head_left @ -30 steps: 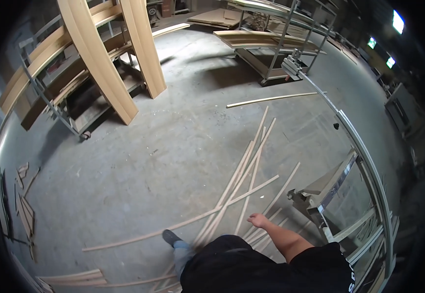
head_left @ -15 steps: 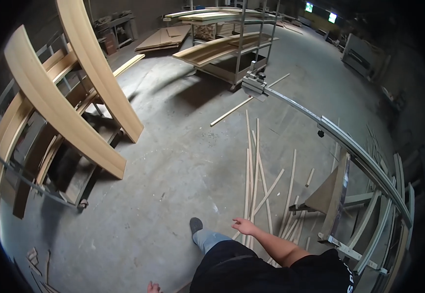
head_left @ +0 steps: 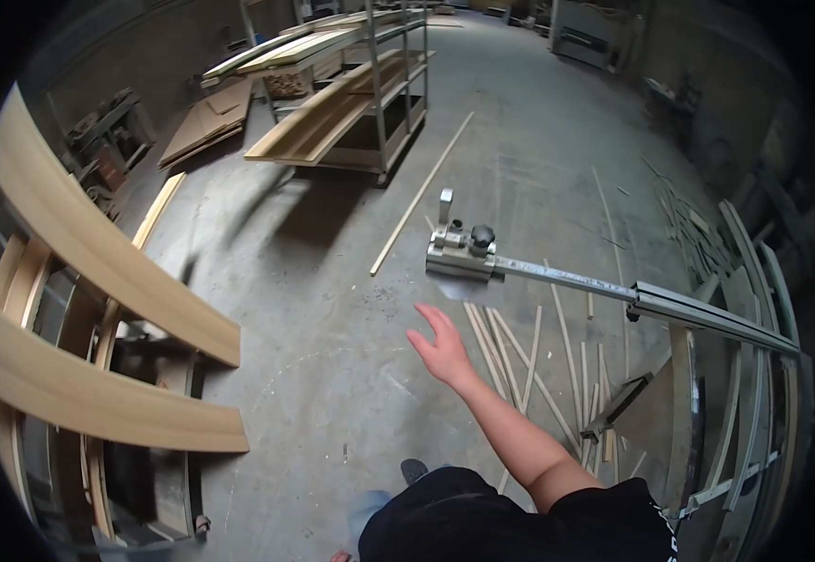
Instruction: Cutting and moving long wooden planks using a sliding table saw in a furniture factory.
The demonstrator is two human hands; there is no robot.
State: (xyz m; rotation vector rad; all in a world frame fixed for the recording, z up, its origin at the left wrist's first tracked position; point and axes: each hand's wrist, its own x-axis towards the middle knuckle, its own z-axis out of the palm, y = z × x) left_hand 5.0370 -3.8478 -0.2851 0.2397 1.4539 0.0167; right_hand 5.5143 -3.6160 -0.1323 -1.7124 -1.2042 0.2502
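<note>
Metal rail [head_left: 567,277], just one, spans near one right hand [head_left: 443,356].

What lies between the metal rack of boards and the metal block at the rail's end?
In the head view, a thin wooden strip lies on the floor between the rack and the metal block.

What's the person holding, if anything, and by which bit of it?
Nothing is held in the right grip; it is open and empty. Only a bit of the left grip shows, so I can't tell there.
</note>
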